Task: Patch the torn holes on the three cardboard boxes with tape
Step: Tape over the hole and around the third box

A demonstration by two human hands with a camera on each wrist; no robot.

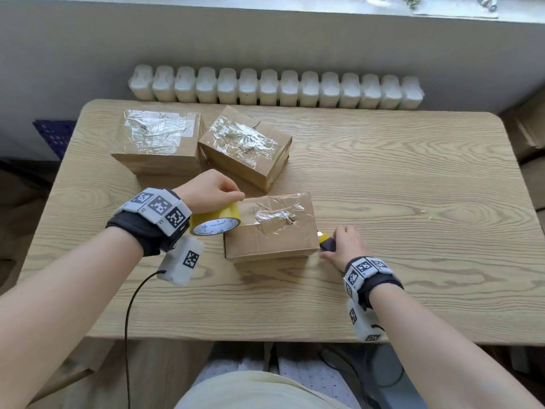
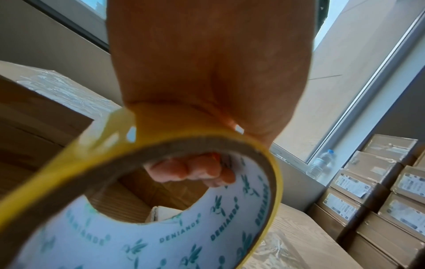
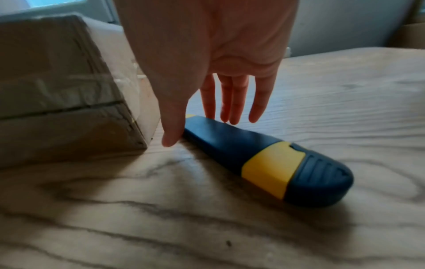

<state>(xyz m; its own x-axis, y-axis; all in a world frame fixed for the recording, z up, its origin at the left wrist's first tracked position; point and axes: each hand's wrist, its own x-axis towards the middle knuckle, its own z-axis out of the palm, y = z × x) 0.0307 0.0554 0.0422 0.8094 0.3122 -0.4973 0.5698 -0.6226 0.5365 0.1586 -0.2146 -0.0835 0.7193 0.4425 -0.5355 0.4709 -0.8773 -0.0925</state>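
Three cardboard boxes sit on the wooden table (image 1: 413, 178): one at back left (image 1: 159, 143), one tilted beside it (image 1: 244, 146), and the nearest box (image 1: 271, 228) in front of me, all with crinkled clear tape on top. My left hand (image 1: 212, 190) grips a yellow tape roll (image 1: 215, 222) at the near box's left edge; the left wrist view shows fingers (image 2: 190, 169) curled through the roll's core (image 2: 161, 236). My right hand (image 1: 345, 246) reaches down with straight fingers (image 3: 232, 102) over a blue and yellow utility knife (image 3: 264, 160) lying on the table by the box's right side (image 3: 64, 109).
A white radiator (image 1: 277, 88) runs behind the table's far edge. Stacked cardboard cartons (image 2: 379, 200) and a water bottle (image 2: 322, 163) stand off to the right. A black cable (image 1: 129, 314) hangs from my left wrist over the near table edge.
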